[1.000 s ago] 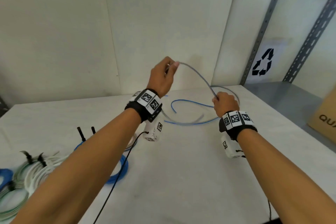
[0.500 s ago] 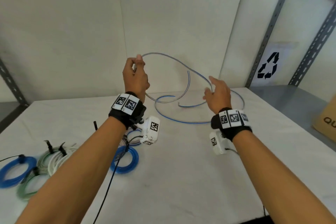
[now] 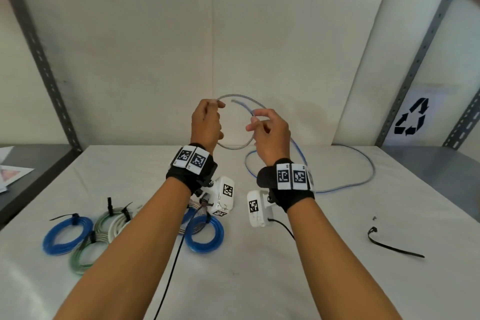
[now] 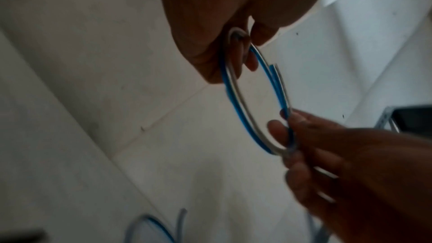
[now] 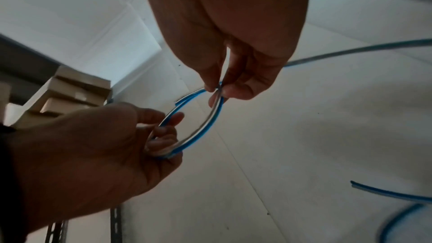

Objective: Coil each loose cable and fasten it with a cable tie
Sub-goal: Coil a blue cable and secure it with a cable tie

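Observation:
A loose grey-and-blue cable (image 3: 363, 169) trails over the white table (image 3: 259, 280) at the right. One end is bent into a small loop (image 3: 233, 147) held up in the air between both hands. My left hand (image 3: 218, 106) pinches the loop's left side, which shows close up in the left wrist view as the loop (image 4: 236, 103). My right hand (image 3: 255, 122) pinches the loop's right side where the strands cross, seen as the crossing (image 5: 217, 90). The cable's free tip (image 3: 235, 101) sticks out above the loop. A black cable tie (image 3: 394, 245) lies loose on the table at the right.
Several tied coils lie at the front left: a blue coil (image 3: 67, 235), a green one (image 3: 83, 257), a white one (image 3: 117, 223) and another blue one (image 3: 206, 234). Grey shelf uprights (image 3: 39, 54) flank the table. Cardboard boxes (image 5: 70, 95) sit on the left shelf.
The hands have come close together and the cable's end now forms one small loop. My right hand, open half a second ago, now pinches the cable.

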Demonstrator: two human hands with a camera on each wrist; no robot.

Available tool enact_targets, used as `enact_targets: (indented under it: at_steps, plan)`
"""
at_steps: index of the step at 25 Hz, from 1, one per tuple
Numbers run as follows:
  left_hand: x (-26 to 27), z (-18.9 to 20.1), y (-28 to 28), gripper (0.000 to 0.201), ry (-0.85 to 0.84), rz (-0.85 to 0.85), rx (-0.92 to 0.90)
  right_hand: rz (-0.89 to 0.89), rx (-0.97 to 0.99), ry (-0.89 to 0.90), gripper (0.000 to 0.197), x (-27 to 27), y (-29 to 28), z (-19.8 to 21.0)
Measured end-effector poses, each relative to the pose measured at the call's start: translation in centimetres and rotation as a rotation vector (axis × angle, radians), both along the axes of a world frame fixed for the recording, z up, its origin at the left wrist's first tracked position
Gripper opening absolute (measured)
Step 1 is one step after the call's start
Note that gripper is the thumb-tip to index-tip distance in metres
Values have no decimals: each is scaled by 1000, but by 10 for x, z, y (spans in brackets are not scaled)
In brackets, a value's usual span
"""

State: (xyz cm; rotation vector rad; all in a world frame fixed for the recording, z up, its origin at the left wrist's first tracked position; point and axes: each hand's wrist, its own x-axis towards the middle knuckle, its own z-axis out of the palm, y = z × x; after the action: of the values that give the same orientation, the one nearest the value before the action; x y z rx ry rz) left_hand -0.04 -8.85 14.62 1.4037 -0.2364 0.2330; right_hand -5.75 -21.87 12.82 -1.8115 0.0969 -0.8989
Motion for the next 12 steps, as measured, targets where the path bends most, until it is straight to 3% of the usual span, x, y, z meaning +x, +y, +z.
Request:
enact_targets:
  at_steps: [3, 7, 10, 12]
  plan:
    - [7, -10, 26, 27, -133, -73, 226, 15, -171, -19, 21, 9, 10, -12]
    - [13, -13, 44, 25, -76, -354, 351, 3, -394, -54, 22, 22, 12, -23]
    - [12, -12, 48, 24, -28, -495, 460, -5, -325, -115, 19, 19, 14, -22]
    - [14, -9, 54, 22, -6, -523, 515, 68, -258, -119, 42, 12, 14, -23]
